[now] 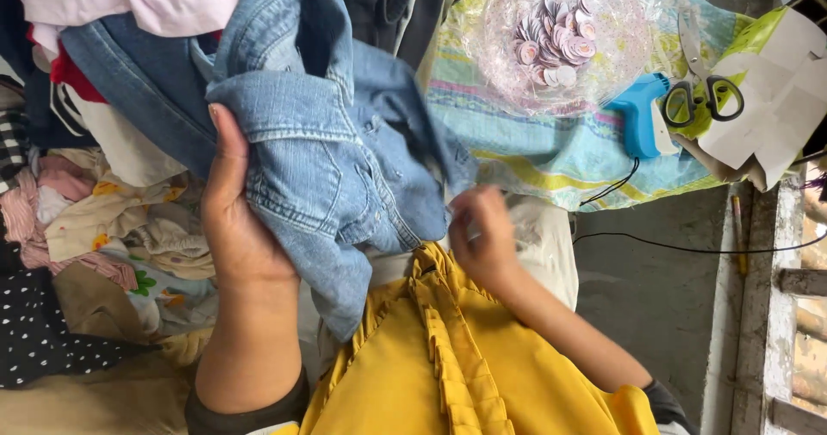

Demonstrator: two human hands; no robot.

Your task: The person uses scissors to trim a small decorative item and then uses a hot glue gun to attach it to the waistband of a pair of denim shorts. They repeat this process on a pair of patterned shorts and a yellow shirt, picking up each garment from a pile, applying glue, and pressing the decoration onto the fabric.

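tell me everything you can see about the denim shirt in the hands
The denim shirt is light blue, faded-looking cotton denim with pale topstitched seams and small snap-like buttons on the front. It hangs crumpled and folded over itself, not spread flat, above a heap of mixed clothes. The left hand grips its left edge, thumb up along a stitched band. The right hand, blurred, touches its lower right edge. Its lower part drapes onto a yellow ruffled garment.
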